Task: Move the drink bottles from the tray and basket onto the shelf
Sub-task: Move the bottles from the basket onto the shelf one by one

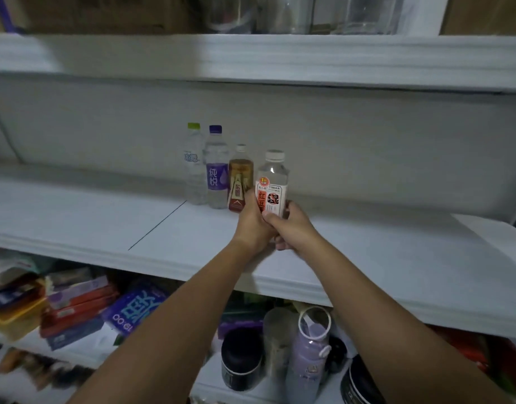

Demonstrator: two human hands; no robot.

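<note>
Left grip (252, 225), right grip (294, 225), bottle (273, 182) upright between

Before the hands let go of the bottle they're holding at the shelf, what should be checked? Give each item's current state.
1. Grip: left hand and right hand both curl round the lower part of the white-capped clear bottle with the white-and-orange label: ok.
2. That bottle upright, cap on: ok.
3. Its base resting on the white shelf: cannot tell, the hands hide it.
4. Gap to the brown bottle with the white cap beside it: cannot tell, they look very close.
5. Bare shelf to its right: ok.
6. Purple-capped clear bottle and green-capped clear bottle standing upright: ok.
</note>
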